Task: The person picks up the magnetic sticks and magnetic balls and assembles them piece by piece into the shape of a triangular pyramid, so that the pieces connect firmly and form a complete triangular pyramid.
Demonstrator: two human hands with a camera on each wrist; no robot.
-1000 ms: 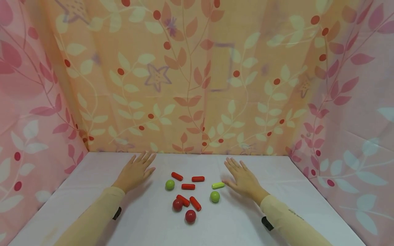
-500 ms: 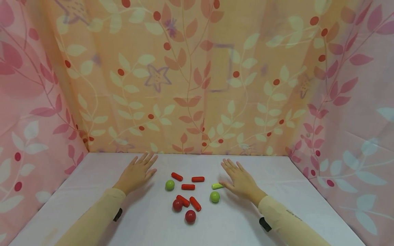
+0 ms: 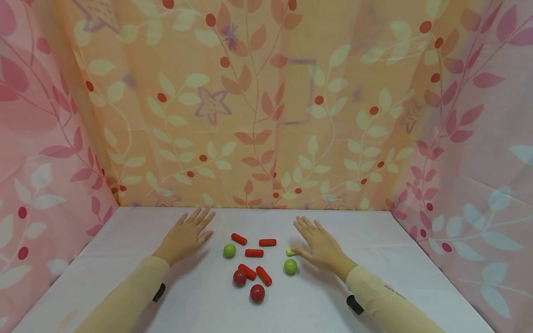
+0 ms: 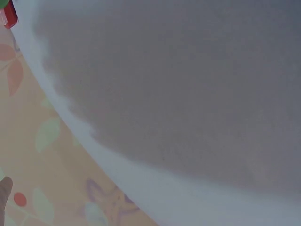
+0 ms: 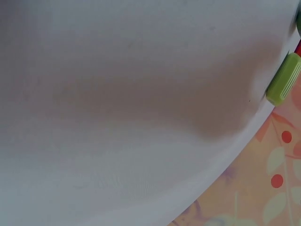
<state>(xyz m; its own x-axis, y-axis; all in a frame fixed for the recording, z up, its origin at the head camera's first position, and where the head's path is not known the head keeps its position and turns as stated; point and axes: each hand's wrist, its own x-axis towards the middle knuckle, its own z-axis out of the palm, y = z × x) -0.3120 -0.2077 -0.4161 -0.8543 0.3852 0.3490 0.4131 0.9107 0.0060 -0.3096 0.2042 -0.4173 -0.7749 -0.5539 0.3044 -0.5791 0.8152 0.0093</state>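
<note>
Worktop (image 3: 200,310) under white cloth bears five red sticks (image 3: 254,253), two red balls (image 3: 257,293) and two green balls (image 3: 229,250), all between the hands. The left hand (image 3: 184,237) is spread, near one green ball. The right hand (image 3: 322,247) has straight fingers and thumb apart, the thumb hiding part of a ribbed lime-green stick (image 3: 289,252) beside the other green ball; contact cannot be told.

Obstacles we are counting between left thumb (image 3: 205,237) and right thumb (image 3: 302,252): three red sticks (image 3: 254,253), green ball (image 3: 229,250), green stick (image 3: 289,252). Passage: tabletop (image 3: 120,240) outside both little fingers (image 3: 181,219).
</note>
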